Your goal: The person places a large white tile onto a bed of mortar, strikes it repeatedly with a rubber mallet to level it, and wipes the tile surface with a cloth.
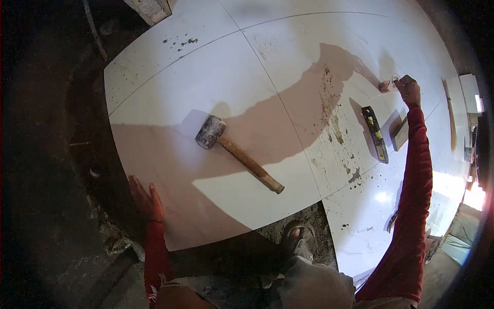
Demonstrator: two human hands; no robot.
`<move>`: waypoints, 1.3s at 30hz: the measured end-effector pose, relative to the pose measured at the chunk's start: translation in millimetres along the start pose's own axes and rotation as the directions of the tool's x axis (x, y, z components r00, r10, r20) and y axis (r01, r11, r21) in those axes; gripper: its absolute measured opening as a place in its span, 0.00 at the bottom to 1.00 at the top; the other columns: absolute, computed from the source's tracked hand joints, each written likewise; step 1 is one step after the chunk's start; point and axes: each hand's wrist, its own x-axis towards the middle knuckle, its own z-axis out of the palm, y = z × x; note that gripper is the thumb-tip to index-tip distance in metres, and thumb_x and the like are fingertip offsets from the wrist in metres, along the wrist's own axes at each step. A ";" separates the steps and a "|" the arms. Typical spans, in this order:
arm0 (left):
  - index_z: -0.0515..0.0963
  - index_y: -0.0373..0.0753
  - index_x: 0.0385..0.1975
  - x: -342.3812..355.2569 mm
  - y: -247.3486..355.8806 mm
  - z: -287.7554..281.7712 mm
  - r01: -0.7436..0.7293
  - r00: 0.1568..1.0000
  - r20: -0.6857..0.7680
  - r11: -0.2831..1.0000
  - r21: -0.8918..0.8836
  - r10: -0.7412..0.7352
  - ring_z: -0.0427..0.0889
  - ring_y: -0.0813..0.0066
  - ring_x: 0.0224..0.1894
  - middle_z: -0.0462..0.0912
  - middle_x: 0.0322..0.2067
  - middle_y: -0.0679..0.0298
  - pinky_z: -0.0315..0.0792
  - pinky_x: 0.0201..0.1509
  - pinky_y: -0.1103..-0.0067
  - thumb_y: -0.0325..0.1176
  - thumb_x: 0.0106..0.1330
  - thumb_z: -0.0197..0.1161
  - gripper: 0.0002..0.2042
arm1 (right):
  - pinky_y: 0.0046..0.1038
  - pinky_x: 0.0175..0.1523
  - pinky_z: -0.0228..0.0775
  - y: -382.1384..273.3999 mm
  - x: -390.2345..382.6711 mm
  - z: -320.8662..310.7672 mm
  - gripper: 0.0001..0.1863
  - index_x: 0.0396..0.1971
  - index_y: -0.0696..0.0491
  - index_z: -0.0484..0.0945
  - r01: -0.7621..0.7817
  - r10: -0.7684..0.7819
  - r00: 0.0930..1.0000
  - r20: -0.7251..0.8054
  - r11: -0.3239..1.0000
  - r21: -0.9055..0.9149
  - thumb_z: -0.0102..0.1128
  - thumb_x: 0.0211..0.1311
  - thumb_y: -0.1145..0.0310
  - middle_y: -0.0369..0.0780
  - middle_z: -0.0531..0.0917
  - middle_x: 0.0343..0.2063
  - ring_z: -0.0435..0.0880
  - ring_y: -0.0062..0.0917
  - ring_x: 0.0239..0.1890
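My left hand (147,202) lies against the near-left edge of a large white floor tile (206,82), fingers stretched out and nothing in them. Far to the right, my right hand (409,91) is closed on a small pale object (389,85) at the tile surface; its kind is too small to make out. Between the hands, a mallet with a dark, whitish-smeared head (210,132) and a wooden handle (252,166) rests on the tile. A black spirit level (375,135) with yellowish vials lies near my right forearm. Beside it is a flat grey piece (400,135), partly hidden by my sleeve.
Dark rough ground (56,170) borders the tiles on the left. My sandalled foot (301,239) stands on bare ground by the near tile edge. Mortar crumbs (355,175) dot the tiles. A long straw-coloured bundle (451,116) lies at the far right.
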 end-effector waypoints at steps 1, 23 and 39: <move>0.47 0.37 0.74 0.0 0.9 0.7 0.016 1.000 0.001 1.000 -0.012 -0.016 0.44 0.53 0.76 0.46 0.74 0.49 0.42 0.77 0.58 0.58 0.75 0.40 0.37 | 0.37 0.37 0.74 1.8 0.6 0.3 0.14 0.30 0.54 0.80 0.023 -0.022 0.999 0.034 0.999 -0.031 0.68 0.56 0.58 0.45 0.84 0.29 0.83 0.39 0.30; 0.47 0.38 0.74 -4.4 -3.3 -6.7 0.067 0.998 0.016 0.996 -0.061 -0.066 0.44 0.54 0.77 0.47 0.74 0.52 0.39 0.78 0.58 0.58 0.74 0.41 0.37 | 0.22 0.47 0.73 -148.9 -8.9 -23.7 0.06 0.35 0.56 0.83 -0.130 -0.080 0.960 0.269 0.724 0.677 0.60 0.66 0.70 0.37 0.84 0.36 0.81 0.19 0.42; 0.49 0.38 0.74 4.0 -2.5 -2.0 0.047 0.999 0.002 0.999 -0.008 -0.047 0.46 0.52 0.76 0.48 0.74 0.50 0.41 0.77 0.56 0.58 0.74 0.42 0.37 | 0.30 0.37 0.78 -392.8 75.7 63.2 0.12 0.33 0.57 0.85 -0.038 -0.293 0.911 0.290 0.641 0.766 0.63 0.62 0.62 0.42 0.86 0.28 0.85 0.26 0.28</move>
